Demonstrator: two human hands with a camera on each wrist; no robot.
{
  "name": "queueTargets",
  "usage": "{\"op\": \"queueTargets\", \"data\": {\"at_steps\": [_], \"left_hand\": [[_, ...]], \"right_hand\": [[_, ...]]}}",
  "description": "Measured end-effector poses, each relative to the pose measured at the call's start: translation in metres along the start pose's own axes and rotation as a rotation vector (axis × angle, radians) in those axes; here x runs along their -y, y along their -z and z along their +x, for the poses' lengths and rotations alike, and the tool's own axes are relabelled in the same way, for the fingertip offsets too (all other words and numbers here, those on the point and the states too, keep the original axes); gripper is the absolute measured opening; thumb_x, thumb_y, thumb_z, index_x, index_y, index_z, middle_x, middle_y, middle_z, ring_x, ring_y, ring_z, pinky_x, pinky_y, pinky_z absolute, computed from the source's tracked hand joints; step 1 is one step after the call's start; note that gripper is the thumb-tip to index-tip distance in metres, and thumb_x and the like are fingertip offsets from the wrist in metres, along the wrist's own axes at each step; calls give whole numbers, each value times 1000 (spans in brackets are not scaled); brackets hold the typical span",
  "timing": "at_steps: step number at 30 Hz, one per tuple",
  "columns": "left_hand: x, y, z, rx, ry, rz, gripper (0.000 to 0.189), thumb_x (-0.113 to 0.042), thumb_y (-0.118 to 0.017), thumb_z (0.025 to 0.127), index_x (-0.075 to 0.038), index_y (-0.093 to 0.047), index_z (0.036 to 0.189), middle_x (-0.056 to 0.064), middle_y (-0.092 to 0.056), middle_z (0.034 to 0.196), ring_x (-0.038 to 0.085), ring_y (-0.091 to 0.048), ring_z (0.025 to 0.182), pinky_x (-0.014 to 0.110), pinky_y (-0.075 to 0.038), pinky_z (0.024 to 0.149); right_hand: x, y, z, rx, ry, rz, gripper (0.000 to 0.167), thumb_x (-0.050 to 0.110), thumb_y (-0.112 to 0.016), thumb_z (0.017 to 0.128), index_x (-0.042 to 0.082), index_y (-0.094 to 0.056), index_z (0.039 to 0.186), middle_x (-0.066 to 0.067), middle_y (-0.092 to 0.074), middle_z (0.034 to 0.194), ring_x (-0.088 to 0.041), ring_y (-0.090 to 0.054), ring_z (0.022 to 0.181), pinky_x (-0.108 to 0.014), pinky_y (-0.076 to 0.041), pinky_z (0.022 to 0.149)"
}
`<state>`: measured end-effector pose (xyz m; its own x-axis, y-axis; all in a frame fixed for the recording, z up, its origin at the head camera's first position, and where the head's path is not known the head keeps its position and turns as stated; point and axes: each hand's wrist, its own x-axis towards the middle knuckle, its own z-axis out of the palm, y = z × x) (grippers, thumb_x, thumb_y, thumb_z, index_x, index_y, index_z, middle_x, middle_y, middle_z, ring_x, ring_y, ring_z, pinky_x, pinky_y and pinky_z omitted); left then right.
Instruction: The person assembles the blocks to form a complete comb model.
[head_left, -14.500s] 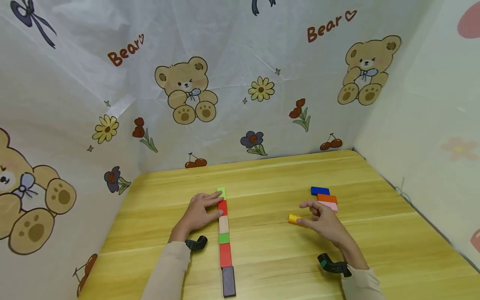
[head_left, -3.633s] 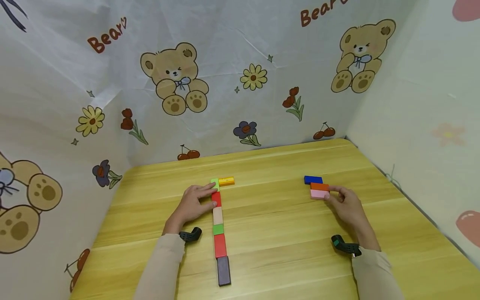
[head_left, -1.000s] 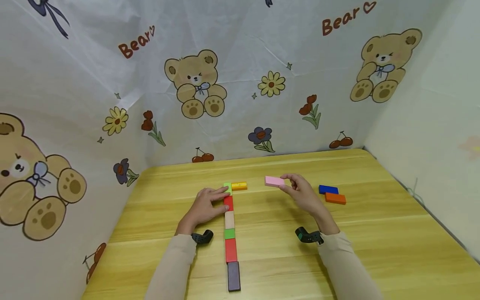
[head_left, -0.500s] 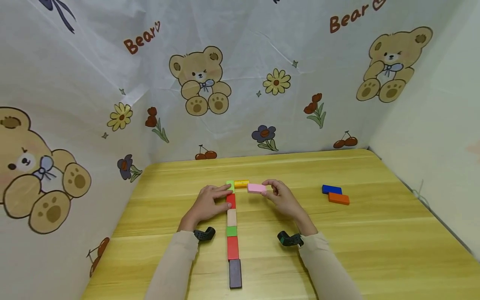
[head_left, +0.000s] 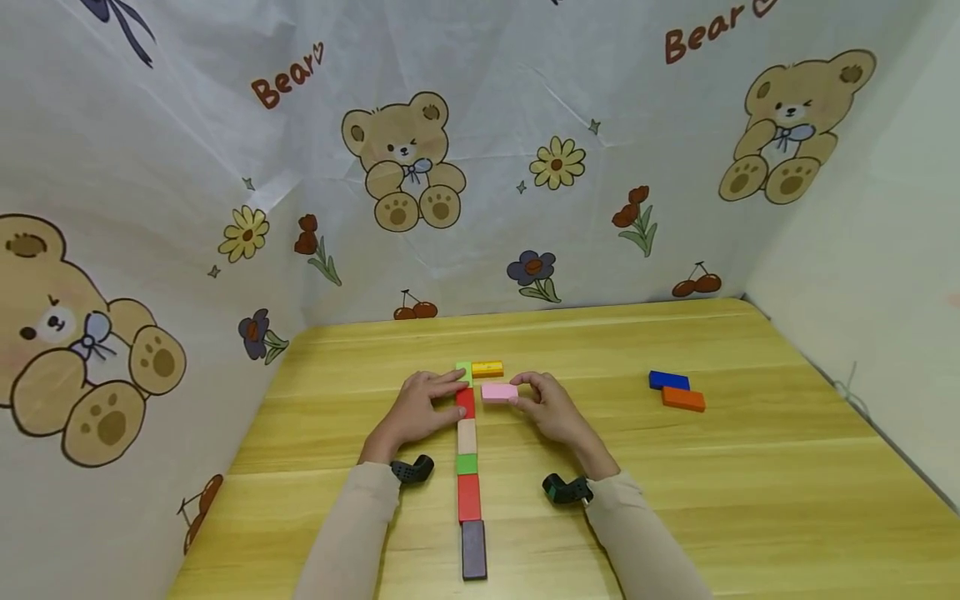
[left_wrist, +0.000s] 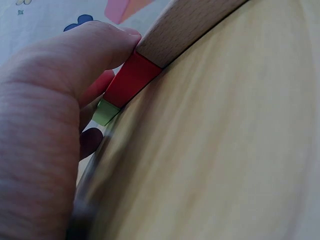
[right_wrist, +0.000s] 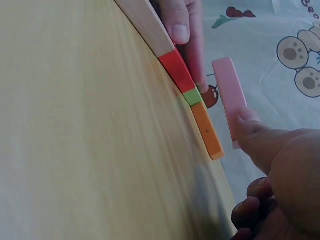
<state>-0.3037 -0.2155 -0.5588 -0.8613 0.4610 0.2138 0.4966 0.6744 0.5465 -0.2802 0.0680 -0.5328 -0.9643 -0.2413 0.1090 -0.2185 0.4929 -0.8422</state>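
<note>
Pinched by one end between thumb and forefinger, a pink block [head_left: 497,393] is in my right hand [head_left: 557,412], its free end pointing left at the row. The right wrist view shows that block held up off the table. My left hand [head_left: 416,408] rests its fingertips on the light green block [head_left: 464,366] and the upper red block [head_left: 468,402]. Below these the row runs toward me: a bare wood block [head_left: 467,436], a green block [head_left: 467,464], another red block [head_left: 468,497] and a dark purple block [head_left: 474,550]. A yellow-orange block [head_left: 487,369] extends rightward from the light green one.
On the right side of the wooden table [head_left: 750,467] lie a blue block [head_left: 669,381] and an orange block [head_left: 683,399], close together. Behind the table hangs a bear-printed sheet [head_left: 480,275].
Earlier the yellow-orange block was moved to the row's far end. Then the pink block was lifted from the right pile; my right hand has carried it left, now just below the yellow-orange one.
</note>
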Motion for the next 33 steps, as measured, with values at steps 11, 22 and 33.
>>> {"op": "queueTargets", "data": {"at_steps": [11, 22, 33], "left_hand": [[-6, 3, 2, 12, 9, -6, 52, -47, -70, 91, -30, -62, 140, -14, -47, 155, 14, -46, 123, 49, -25, 116], [-5, 3, 0, 9, 16, 5, 53, -50, -69, 91, -31, -61, 140, -15, -46, 155, 13, -45, 123, 48, -27, 116], [-5, 2, 0, 17, 33, 20, 53, -50, -69, 91, -33, -60, 141, -17, -44, 155, 11, -45, 123, 46, -23, 119]], "right_hand": [[1, -14, 0, -51, -7, -122, 27, 21, -75, 91, 12, -69, 116, -5, -50, 89, -18, -41, 82, -32, -33, 72], [2, -21, 1, -82, 39, -282, 28, 25, -77, 89, 13, -72, 114, -3, -54, 89, -17, -44, 80, -35, -29, 76], [5, -21, -1, -63, 4, -292, 36, 29, -80, 86, 13, -71, 118, -4, -59, 99, -18, -51, 90, -38, -33, 81]]}}
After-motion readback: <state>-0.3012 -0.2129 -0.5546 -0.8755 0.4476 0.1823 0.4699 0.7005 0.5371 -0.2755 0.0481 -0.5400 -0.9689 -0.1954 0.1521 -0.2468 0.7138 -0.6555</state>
